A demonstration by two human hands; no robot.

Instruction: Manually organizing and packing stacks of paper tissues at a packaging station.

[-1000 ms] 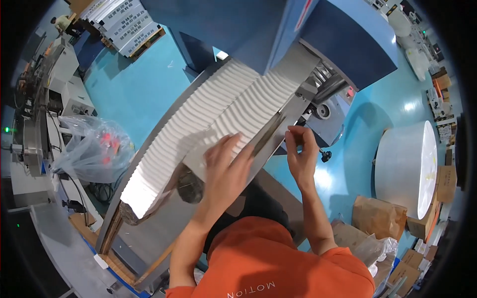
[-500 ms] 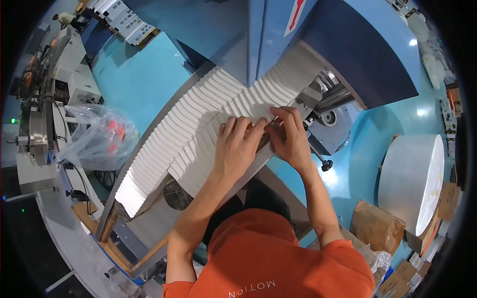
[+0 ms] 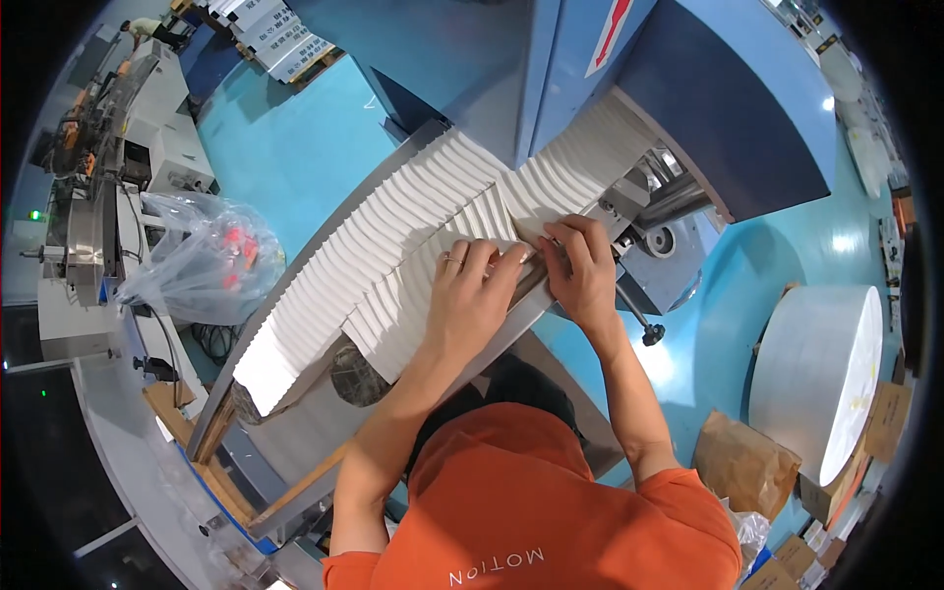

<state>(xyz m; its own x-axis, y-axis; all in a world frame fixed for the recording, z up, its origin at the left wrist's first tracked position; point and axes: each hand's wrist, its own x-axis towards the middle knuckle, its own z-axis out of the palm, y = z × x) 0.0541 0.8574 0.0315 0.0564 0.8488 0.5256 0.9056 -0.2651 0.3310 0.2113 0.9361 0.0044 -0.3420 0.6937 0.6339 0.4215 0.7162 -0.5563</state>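
Two long rows of white folded paper sheets stand packed on edge in a metal-sided feeder tray [image 3: 221, 418]. The far row [image 3: 334, 261] runs unbroken under the blue machine housing. In the near row [image 3: 393, 320] a narrow V-shaped gap parts the sheets between my hands. My left hand [image 3: 474, 290] presses curled fingers onto the near row left of the gap, thumb at its near edge. Right of the gap, my right hand [image 3: 582, 275] pinches the sheets at their near edge. Its fingertips are partly hidden. A round, dark mottled block [image 3: 359, 376] sits at the near row's left end.
Blue machine housing [image 3: 737, 128] overhangs the tray's right end. A lever with a black knob [image 3: 652, 334] sticks out near my right forearm. To the left lies a clear plastic bag [image 3: 211, 261] with red bits. A large white roll [image 3: 816, 383] and brown paper bag [image 3: 747, 462] stand right.
A gap has opened in the near row between my hands. My right hand has shifted slightly right and toward me. The whole view has swung a little.
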